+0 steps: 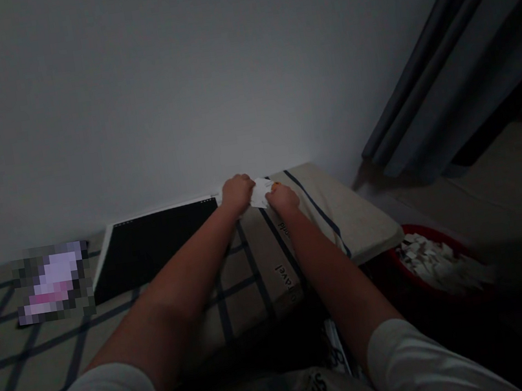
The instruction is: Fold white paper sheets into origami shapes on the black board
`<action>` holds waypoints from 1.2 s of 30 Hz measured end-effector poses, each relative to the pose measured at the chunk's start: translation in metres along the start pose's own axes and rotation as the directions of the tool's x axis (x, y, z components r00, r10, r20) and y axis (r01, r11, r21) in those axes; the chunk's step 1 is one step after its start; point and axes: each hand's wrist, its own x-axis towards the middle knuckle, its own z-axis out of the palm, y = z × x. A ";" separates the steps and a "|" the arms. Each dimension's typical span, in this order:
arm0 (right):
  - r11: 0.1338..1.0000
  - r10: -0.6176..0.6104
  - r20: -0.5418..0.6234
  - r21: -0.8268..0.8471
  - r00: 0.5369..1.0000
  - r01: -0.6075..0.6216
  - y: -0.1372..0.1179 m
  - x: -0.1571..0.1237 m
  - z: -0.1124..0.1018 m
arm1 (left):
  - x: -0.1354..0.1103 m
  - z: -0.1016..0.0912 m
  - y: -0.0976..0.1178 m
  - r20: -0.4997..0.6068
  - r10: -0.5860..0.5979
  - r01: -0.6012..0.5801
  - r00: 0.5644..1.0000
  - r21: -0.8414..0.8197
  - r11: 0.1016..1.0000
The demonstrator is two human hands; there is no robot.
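Note:
A small white piece of paper (pixel 260 193) is stretched between my two hands, above the checked cloth near the wall. My left hand (pixel 238 192) is closed on its left side. My right hand (pixel 283 198) has its fingers closed at the right side of the same paper. A small orange thing (pixel 276 185) shows at the right fingertips; its kind is too small and dark to make out. Just left of my left hand lies a dark, flat, rectangular board or pad with a pale edge (pixel 158 243).
A checked cloth (pixel 236 294) covers the low surface along the wall. Farther left lies a blurred-out purple phone-shaped thing (pixel 55 282). To the right, a red basin (pixel 406 229) holds many white paper scraps (pixel 440 260). A grey curtain (pixel 443 70) hangs at the right.

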 end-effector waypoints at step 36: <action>0.853 -0.522 -0.115 -0.066 0.845 0.518 0.004 -0.006 -0.006 | -0.102 -0.026 -0.040 -0.007 0.023 -0.023 1.000 -0.073 0.997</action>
